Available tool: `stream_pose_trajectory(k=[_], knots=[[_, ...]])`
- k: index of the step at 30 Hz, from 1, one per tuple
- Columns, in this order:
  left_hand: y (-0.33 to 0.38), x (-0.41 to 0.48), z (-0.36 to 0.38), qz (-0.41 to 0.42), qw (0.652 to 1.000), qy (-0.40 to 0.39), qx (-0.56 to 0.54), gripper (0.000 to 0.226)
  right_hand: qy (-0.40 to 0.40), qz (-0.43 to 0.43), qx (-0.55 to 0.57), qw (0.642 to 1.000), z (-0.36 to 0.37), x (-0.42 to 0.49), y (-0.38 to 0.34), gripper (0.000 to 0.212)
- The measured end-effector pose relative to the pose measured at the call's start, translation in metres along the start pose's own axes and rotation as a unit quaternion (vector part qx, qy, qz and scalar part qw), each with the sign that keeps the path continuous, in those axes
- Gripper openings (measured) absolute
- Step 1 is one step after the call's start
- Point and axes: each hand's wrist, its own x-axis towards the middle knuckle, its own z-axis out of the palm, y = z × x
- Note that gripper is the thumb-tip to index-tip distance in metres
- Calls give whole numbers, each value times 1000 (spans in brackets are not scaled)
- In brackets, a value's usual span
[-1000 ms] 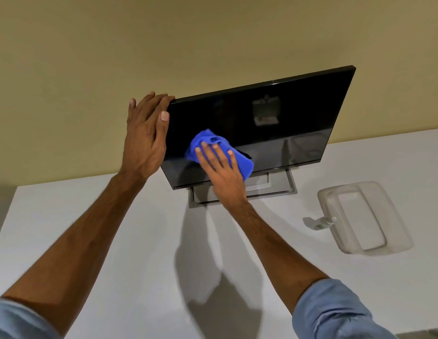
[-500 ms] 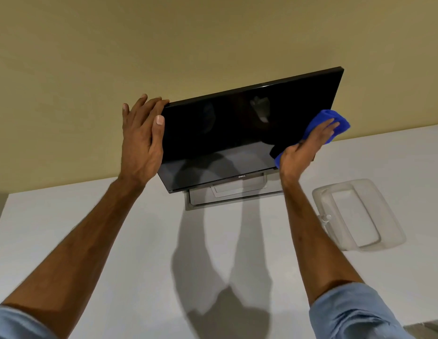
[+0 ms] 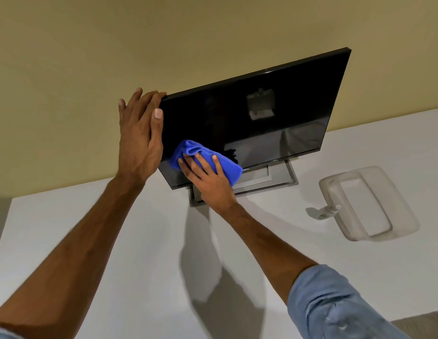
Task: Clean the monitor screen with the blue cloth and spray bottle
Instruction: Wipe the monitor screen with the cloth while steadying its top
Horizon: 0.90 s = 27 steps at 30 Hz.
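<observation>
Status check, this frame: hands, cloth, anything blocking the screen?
Left hand holds monitor by its left edge. Right hand, fingers flat, presses blue cloth on screen, lower left. Spray bottle lies off right beside clear tray; nothing blocks the screen.

The monitor (image 3: 262, 113) bears a small "DELL" logo (image 3: 246, 169) on its lower bezel, just beside the blue cloth (image 3: 213, 159).

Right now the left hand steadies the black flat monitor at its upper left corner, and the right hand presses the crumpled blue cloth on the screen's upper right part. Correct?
No: the head view shows the right hand pressing the crumpled blue cloth on the lower left of the screen; the rest holds.
</observation>
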Motion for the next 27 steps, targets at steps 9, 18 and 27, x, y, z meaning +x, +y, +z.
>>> stream_pose_trajectory(k=[9, 18, 27], knots=[[-4, 0, 2, 8, 1000, 5, -7, 50, 113, 249, 171, 947, -6, -24, 79, 102], [-1, -3, 5, 11, 1000, 19, 0, 50, 332, 503, 452, 658, -35, -37, 162, 64], [6, -4, 2, 3, 999, 24, 25, 50, 261, 482, 343, 763, -12, -18, 59, 73]])
